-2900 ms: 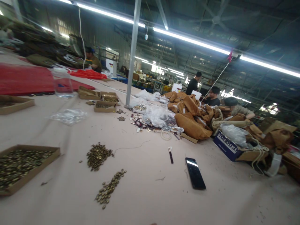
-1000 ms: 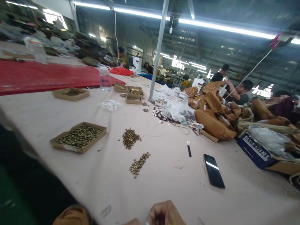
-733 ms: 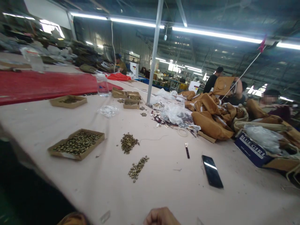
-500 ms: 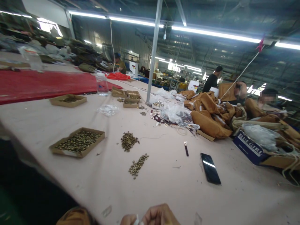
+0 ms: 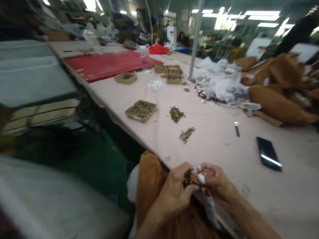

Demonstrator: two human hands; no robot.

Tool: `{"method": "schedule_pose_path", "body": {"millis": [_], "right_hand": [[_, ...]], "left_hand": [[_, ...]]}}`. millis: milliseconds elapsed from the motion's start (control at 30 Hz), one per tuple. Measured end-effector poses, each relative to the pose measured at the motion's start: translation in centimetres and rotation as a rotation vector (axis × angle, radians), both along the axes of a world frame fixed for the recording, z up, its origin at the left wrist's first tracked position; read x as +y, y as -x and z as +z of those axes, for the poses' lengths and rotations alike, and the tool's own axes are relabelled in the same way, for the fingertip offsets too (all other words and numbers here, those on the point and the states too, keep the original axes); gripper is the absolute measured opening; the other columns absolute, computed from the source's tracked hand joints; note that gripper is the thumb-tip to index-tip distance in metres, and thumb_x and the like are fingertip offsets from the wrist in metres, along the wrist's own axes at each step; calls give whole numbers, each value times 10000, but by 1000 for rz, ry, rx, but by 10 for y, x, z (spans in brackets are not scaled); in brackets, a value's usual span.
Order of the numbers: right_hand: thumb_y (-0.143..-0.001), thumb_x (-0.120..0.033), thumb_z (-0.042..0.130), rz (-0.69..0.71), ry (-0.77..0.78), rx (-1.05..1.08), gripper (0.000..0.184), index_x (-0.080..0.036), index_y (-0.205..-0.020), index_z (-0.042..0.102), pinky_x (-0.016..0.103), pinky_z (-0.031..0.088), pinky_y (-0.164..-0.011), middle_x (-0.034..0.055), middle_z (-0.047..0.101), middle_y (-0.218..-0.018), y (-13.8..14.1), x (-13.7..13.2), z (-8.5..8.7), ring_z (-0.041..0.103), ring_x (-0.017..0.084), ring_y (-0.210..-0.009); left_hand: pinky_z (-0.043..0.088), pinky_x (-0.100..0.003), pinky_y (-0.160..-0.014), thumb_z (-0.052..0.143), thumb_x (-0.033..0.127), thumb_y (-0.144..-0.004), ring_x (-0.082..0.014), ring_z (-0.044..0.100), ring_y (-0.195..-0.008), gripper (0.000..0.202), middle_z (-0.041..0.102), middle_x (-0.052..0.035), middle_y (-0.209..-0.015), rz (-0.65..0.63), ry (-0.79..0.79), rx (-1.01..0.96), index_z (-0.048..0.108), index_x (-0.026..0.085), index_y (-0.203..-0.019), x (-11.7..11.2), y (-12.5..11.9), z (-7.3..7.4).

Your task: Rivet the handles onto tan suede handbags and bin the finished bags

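My left hand (image 5: pixel 175 191) is closed on a dark-edged part of a brown garment (image 5: pixel 193 219) at the table's near edge. Opposite it, my right hand (image 5: pixel 218 182) pinches the same part, its fingers bent around it. White wraps or bits show at the fingertips; which they are is too blurred to tell. Whitish cloth hangs from the garment below my right hand. Beyond my hands, two piles of small brass-coloured metal pieces, a nearer pile (image 5: pixel 186 135) and a farther pile (image 5: pixel 176 114), lie on the table (image 5: pixel 214 152). A cardboard tray (image 5: pixel 132 115) of similar pieces stands left of them.
To the right lie a black phone (image 5: pixel 268 153) and a small dark tool (image 5: pixel 236 129). Brown garments (image 5: pixel 279 103) and plastic bags (image 5: pixel 219 81) are heaped farther back. A metal pole (image 5: pixel 196 43) rises from the table. Red cloth (image 5: pixel 107 64) and a clear jug (image 5: pixel 146 59) are at far left.
The view has swung left and downward, bringing the floor and the garment on my lap into sight. Both hands now show more fully, higher in the picture, with the garment between them.
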State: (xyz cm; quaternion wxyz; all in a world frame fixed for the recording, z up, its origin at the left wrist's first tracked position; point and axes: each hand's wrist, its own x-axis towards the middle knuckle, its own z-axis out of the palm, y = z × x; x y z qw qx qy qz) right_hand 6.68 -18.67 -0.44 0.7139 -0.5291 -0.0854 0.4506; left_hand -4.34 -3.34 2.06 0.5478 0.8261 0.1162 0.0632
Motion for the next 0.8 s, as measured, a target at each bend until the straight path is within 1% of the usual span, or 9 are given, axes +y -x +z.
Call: {"method": "schedule_pose_path", "body": {"millis": [67, 133, 200, 267, 367, 467, 567, 667, 800], "right_hand": [[-705, -335, 896, 0, -3, 96, 425, -154, -1010, 661, 204, 372, -443, 36, 677, -727, 1, -12, -3, 561, 120, -517], [-773, -338, 865, -3, 1, 85, 357, -174, -1031, 681, 220, 395, -462, 45, 681, -761, 2, -22, -9, 587, 143, -566], [-831, -346, 826, 12, 7, -33, 297, -195, -1053, 701, 236, 426, -477, 55, 690, -827, 3, -29, -12, 601, 163, -620], [-848, -334, 816, 54, 25, -226, 275, -204, -1073, 727, 259, 477, -532, 70, 699, -934, 3, -35, -11, 626, 192, -727], [-845, -293, 819, 124, 57, -506, 252, -196, -1070, 760, 323, 545, -749, 100, 702, -1078, 2, -38, -8, 653, 254, -953], [-850, -283, 817, 114, 52, -617, 218, -198, -1048, 777, 372, 544, -877, 122, 709, -1167, 1, -40, -5, 658, 297, -1076], [-840, -299, 831, 101, 51, -599, 206, -194, -1010, 781, 366, 565, -844, 128, 721, -1156, 1, -41, -6, 681, 288, -1028], [-830, -307, 850, 86, 56, -463, 237, -176, -991, 737, 342, 587, -785, 142, 726, -1132, 2, -40, -11, 701, 272, -981], [-753, -298, 924, -2, 67, -250, 534, -186, -1174, 615, 336, 620, -772, 157, 723, -1121, 0, -38, -16, 729, 282, -1003]], "left_hand": [[506, -274, -790, 761, 191, -755, -185, 633, -838, 266, 702, -31, -900, -1, 56, -49, 685, 183, -1010, -6, -1, -2], [501, -271, -783, 775, 185, -768, -179, 642, -849, 299, 722, -44, -944, 15, 101, -77, 706, 174, -1059, -9, 0, -10], [496, -267, -764, 766, 144, -760, -175, 650, -849, 334, 734, -47, -960, 47, 114, -90, 714, 174, -1088, -10, 2, -16], [491, -259, -734, 739, 93, -736, -169, 655, -827, 391, 736, -42, -938, 84, 121, -92, 701, 170, -1117, -12, 2, -18], [490, -246, -703, 676, 39, -706, -157, 663, -788, 443, 729, -34, -891, 128, 149, -105, 673, 154, -1134, -14, 0, -22], [491, -234, -680, 667, 30, -687, -148, 666, -756, 407, 720, -35, -861, 165, 184, -109, 681, 139, -1078, -16, -3, -26], [482, -223, -644, 704, 40, -681, -141, 659, -720, 388, 714, -35, -841, 193, 223, -74, 689, 130, -1058, -18, -4, -29], [485, -229, -643, 736, 54, -693, -143, 657, -721, 369, 720, -41, -849, 203, 221, -85, 708, 129, -1053, -17, -3, -28], [510, -269, -738, 747, 132, -786, -177, 667, -850, 249, 726, -69, -933, 87, 58, -189, 778, 177, -1030, -12, -1, -27]]}}
